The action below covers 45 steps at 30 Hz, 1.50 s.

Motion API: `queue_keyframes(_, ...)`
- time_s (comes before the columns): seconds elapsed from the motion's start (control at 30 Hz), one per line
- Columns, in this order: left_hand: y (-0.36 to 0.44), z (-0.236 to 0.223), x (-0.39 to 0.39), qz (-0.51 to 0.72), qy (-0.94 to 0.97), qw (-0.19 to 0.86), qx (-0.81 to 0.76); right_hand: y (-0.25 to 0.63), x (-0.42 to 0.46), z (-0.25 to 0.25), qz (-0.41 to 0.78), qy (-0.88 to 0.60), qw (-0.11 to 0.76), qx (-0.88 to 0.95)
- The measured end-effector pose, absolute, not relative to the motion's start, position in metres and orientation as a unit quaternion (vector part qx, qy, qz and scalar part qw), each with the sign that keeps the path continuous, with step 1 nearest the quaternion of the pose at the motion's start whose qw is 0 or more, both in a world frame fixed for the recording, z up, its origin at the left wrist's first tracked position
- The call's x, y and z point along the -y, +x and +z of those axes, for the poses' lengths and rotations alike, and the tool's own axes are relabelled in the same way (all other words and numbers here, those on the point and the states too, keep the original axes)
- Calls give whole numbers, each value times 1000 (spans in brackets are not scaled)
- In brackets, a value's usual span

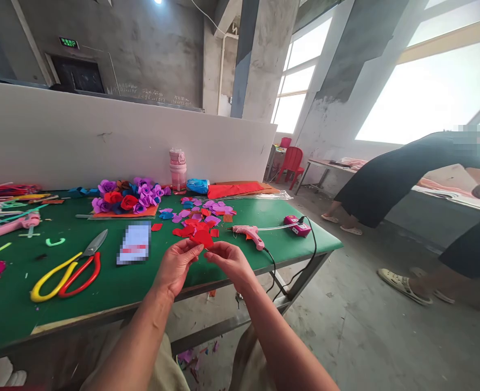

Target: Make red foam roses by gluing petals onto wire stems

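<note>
Head view: red petal (202,238) partly hidden

Grey walls (154,49), bright windows (423,89)

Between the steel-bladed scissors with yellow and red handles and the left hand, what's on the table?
A pale rectangular item with a reddish band, its details blurred, lies between the scissors and left hand, as the head view shows.
</note>
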State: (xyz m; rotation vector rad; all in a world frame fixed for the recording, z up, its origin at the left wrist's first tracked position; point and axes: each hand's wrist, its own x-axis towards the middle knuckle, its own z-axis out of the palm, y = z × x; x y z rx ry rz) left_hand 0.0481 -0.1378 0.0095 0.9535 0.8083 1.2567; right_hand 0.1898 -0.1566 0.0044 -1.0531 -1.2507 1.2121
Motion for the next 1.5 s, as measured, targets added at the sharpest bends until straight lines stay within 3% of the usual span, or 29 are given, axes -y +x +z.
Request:
queue_keyframes(0.13,48,9,138,546,417,635,-353,190,153,2,404,-480,509,589)
queue_keyframes(0.3,49,10,139,549,416,629,-360,187,152,2,374,-487,513,600)
queue_keyframes(0.7,50,14,141,555,404,637,-351,180,155,9,549,-400,571,461)
queue_keyframes(1.5,53,15,141,560,429,601,-376,188,159,13,611,-399,527,435)
